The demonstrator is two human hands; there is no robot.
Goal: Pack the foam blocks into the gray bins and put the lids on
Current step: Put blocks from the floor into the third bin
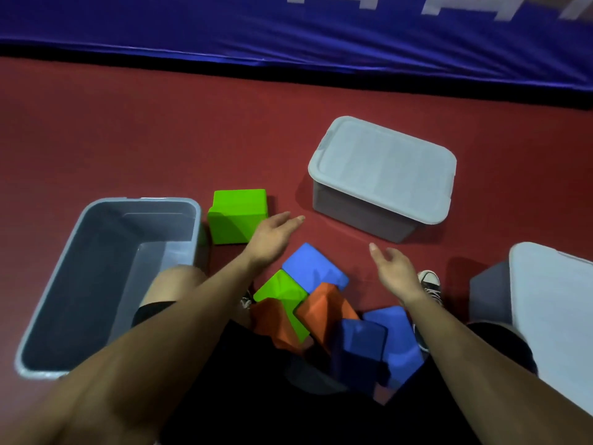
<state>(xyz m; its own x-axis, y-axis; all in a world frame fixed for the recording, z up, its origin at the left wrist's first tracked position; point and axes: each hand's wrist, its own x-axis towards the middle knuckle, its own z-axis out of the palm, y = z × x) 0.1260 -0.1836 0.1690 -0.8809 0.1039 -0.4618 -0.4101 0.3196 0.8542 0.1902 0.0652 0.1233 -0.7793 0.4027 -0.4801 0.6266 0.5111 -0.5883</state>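
An open gray bin stands at the left with nothing inside. A lidded gray bin sits at the centre right. A green foam block lies beside the open bin. A pile of foam blocks lies in front of me: a blue block, a green block, two orange blocks and two darker blue blocks. My left hand hovers open just right of the single green block. My right hand is open above the floor, right of the pile.
Another gray bin with a lid stands at the right edge. A blue padded mat runs along the far side of the red floor. My knees and a sneaker flank the pile.
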